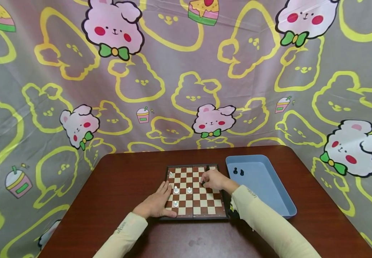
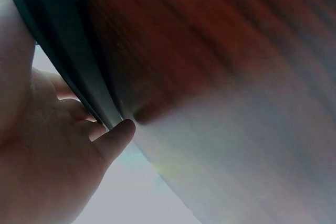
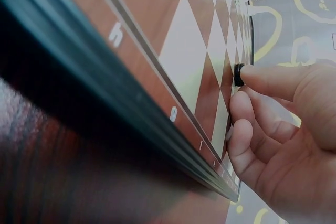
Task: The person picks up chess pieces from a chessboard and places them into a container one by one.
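A brown-and-cream chessboard (image 1: pixel 209 211) with a dark rim lies on the table. My right hand (image 1: pixel 215 179) reaches over its right half and pinches a black chess piece (image 3: pixel 239 75) low against the squares; the fingers hide most of it. Flat along the board's left edge rests my left hand (image 1: pixel 156 202), fingers spread and thumb on the near corner. In the left wrist view, that hand's palm (image 2: pixel 52 156) lies beside the board's dark side (image 2: pixel 63 51). Several white pieces (image 1: pixel 176 190) stand on the left half. Another black piece (image 1: pixel 207 167) is at the far edge, beyond the right hand.
A blue tray (image 1: pixel 288 207) stands right of the board, partly under the right forearm, with two black pieces (image 1: pixel 235 171) at its far left. The reddish-brown table (image 1: pixel 121 179) extends to both sides. A patterned cloth (image 1: pixel 173 107) hangs behind and around it.
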### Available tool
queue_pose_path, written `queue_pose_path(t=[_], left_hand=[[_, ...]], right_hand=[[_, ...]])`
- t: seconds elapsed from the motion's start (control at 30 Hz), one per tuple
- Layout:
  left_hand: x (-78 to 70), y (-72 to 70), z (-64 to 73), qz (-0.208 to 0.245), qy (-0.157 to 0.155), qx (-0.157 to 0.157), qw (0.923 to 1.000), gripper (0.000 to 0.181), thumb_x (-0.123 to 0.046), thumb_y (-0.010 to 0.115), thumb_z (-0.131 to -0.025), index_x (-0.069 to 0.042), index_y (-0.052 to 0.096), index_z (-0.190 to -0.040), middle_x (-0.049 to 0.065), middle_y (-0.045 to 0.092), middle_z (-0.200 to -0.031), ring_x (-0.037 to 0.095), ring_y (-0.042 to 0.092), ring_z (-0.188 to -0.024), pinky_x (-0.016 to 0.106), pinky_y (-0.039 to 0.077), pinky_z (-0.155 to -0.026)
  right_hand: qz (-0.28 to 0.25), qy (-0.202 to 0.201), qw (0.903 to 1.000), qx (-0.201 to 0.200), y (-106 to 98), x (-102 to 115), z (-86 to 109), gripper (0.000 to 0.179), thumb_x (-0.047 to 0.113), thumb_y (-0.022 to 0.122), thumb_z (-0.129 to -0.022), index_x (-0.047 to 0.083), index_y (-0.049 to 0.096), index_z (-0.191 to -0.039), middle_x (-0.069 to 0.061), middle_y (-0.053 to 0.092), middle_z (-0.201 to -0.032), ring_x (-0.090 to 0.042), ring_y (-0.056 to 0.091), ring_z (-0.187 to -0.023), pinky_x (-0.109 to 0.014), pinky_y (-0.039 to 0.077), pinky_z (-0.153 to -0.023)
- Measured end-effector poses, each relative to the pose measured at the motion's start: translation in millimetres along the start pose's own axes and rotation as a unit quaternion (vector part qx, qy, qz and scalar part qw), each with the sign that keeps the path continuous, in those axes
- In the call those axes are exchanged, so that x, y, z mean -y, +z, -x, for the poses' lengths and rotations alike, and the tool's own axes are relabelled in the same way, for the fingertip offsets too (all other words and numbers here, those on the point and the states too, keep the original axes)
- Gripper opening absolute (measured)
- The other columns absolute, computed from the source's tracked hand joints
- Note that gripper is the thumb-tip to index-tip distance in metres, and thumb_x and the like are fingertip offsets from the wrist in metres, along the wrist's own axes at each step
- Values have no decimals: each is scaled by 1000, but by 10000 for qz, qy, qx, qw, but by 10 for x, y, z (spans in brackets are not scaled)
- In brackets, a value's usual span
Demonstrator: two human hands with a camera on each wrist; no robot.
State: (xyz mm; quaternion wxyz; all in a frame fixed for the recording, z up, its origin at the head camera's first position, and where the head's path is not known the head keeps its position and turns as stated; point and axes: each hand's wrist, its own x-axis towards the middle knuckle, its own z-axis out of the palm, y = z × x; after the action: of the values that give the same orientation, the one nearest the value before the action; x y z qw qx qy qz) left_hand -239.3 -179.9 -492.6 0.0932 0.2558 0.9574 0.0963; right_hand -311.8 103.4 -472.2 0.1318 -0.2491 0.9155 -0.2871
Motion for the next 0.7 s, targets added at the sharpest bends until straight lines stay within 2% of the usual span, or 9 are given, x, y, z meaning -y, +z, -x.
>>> queue_pose_path(t=[0.27, 0.37, 0.53, 0.7], left_hand=[[2, 8, -7, -16, -5, 16, 10000, 119, -71, 65, -69, 8, 20, -147, 25, 9, -154, 36, 6, -142, 44, 35, -102], [0, 8, -6, -22, -44, 29, 10000, 119, -71, 64, -69, 7, 20, -147, 25, 9, -154, 35, 6, -142, 44, 35, -102], [-9, 2, 4, 14, -55, 22, 10000, 119, -71, 65, -68, 7, 20, -147, 25, 9, -154, 36, 6, -142, 44, 35, -102], [-7, 8, 3, -36, -30, 3, 10000, 119, -72, 64, -68, 7, 20, -147, 25, 9, -154, 36, 7, -142, 43, 35, -102]], right_hand=[[4, -297, 9994, -170, -48, 3, 13, 8, 8, 64, -89, 13, 69, -93, 6, 60, -74, -11, 52, -58, -29, 43, -54], [95, -452, 9986, -248, -86, 14, 15, 8, 8, 65, -88, 12, 69, -94, 6, 60, -75, -11, 53, -61, -30, 44, -56], [84, -437, 9984, -347, -169, 49, 38, 10, 9, 66, -88, 12, 71, -97, 6, 63, -80, -10, 56, -67, -31, 45, -59], [-40, -407, 9983, -406, -272, 90, 94, 13, 11, 65, -89, 9, 71, -101, 5, 63, -83, -11, 55, -66, -31, 44, -58]])
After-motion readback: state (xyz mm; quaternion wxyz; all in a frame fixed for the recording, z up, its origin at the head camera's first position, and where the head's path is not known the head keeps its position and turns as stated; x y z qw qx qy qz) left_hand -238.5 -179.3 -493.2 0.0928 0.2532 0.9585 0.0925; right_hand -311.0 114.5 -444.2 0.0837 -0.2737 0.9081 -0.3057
